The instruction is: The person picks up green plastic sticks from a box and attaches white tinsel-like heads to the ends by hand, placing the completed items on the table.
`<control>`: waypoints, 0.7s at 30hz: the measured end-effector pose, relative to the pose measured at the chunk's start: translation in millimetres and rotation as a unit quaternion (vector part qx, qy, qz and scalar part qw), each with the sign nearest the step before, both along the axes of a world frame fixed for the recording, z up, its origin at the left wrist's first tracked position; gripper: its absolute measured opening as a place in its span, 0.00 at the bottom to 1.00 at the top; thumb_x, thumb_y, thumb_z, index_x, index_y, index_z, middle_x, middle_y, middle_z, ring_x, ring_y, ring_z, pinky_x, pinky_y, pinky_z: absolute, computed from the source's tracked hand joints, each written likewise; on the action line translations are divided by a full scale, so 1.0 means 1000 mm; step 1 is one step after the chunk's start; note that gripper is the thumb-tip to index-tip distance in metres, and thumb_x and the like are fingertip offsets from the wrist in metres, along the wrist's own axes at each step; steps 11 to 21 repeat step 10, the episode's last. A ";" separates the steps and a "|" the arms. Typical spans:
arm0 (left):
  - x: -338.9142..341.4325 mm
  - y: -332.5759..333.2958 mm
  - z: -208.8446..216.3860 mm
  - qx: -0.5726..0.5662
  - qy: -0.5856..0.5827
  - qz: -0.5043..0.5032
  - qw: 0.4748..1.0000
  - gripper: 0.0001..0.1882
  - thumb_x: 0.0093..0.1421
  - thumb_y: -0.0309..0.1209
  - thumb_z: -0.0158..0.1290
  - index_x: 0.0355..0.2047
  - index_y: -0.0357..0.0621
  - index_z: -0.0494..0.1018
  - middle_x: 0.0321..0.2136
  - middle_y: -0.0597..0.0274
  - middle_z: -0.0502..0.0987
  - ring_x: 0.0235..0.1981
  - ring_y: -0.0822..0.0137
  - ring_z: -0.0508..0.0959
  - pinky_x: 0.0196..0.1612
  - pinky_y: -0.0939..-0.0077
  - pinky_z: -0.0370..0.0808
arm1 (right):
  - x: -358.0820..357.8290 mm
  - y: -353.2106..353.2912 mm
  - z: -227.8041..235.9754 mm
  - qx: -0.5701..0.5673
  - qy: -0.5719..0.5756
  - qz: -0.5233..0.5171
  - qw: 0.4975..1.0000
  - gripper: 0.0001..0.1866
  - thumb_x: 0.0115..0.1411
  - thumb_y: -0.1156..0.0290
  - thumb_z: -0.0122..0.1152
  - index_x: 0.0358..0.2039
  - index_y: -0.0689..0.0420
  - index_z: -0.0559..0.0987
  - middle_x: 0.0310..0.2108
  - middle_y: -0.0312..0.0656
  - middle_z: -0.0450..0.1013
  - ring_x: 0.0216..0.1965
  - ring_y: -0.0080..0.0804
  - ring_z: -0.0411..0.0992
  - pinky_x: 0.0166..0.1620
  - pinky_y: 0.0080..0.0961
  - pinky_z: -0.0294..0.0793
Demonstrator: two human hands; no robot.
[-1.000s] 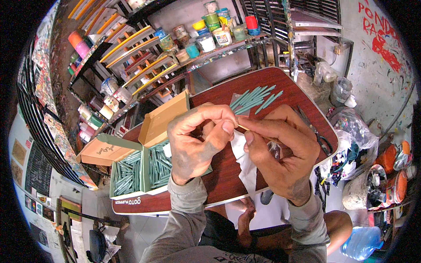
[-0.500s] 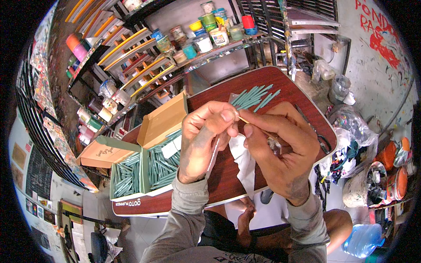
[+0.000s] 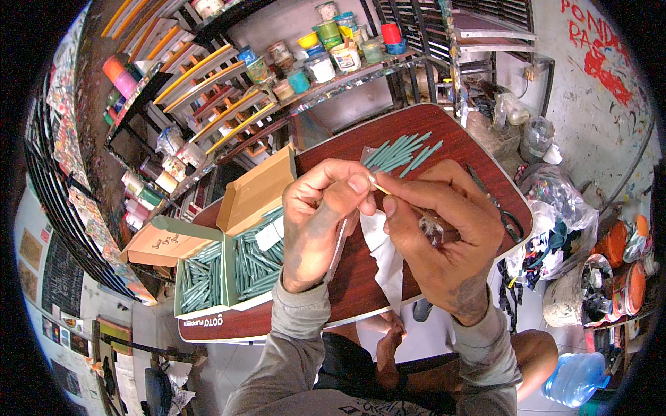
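My left hand (image 3: 316, 225) is closed, thumb against fingers, in a pinch on something small and pale at the fingertips. A narrow whitish strip (image 3: 338, 246) shows below its fingers, by the palm. My right hand (image 3: 454, 239) pinches a thin tan stick (image 3: 381, 188), whose tip meets the left fingertips. Both hands are raised over the dark red tabletop (image 3: 333, 305). Beneath and between them hangs a crumpled white paper (image 3: 383, 253), reaching past the near table edge. Beyond the hands lies a bunch of slim teal sticks (image 3: 397, 154), partly on clear plastic.
An open cardboard box (image 3: 229, 277) full of teal sticks stands at the table's left. Dark-handled scissors (image 3: 513, 225) lie at the right edge. Paint-jar shelves (image 3: 347, 80) rise behind. Plastic bags (image 3: 555, 191), buckets (image 3: 628, 291) and a blue water jug (image 3: 574, 380) are at right.
Both hands keep the same pinch, fingertips together. The right hand has shifted very slightly to the left; nothing else visibly differs.
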State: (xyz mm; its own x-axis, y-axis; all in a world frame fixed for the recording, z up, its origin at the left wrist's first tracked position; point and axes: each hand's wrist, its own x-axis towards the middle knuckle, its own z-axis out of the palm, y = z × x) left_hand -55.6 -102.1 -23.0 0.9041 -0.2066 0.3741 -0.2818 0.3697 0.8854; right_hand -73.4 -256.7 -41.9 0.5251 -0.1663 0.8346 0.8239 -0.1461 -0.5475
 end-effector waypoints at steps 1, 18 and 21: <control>0.000 0.001 0.000 -0.008 -0.002 -0.009 1.000 0.09 0.62 0.30 0.56 0.36 0.35 0.76 0.26 0.63 0.76 0.24 0.78 0.72 0.27 0.86 0.66 | 0.000 0.000 -0.001 0.003 -0.001 0.003 1.000 0.13 0.52 0.82 0.66 0.40 0.60 0.84 0.26 0.38 0.72 0.25 0.19 0.68 0.27 0.14 0.64; 0.002 0.000 -0.005 -0.010 -0.034 -0.006 0.999 0.08 0.62 0.27 0.56 0.37 0.33 0.75 0.29 0.61 0.77 0.28 0.76 0.75 0.34 0.82 0.72 | 0.000 -0.002 -0.002 -0.004 0.003 0.014 1.000 0.14 0.53 0.83 0.65 0.41 0.61 0.84 0.28 0.39 0.73 0.26 0.20 0.69 0.29 0.15 0.66; 0.002 0.000 -0.005 -0.010 -0.034 -0.006 0.999 0.08 0.62 0.27 0.56 0.37 0.33 0.75 0.29 0.61 0.77 0.28 0.76 0.75 0.34 0.82 0.72 | 0.000 -0.002 -0.002 -0.004 0.003 0.014 1.000 0.14 0.53 0.83 0.65 0.41 0.61 0.84 0.28 0.39 0.73 0.26 0.20 0.69 0.29 0.15 0.66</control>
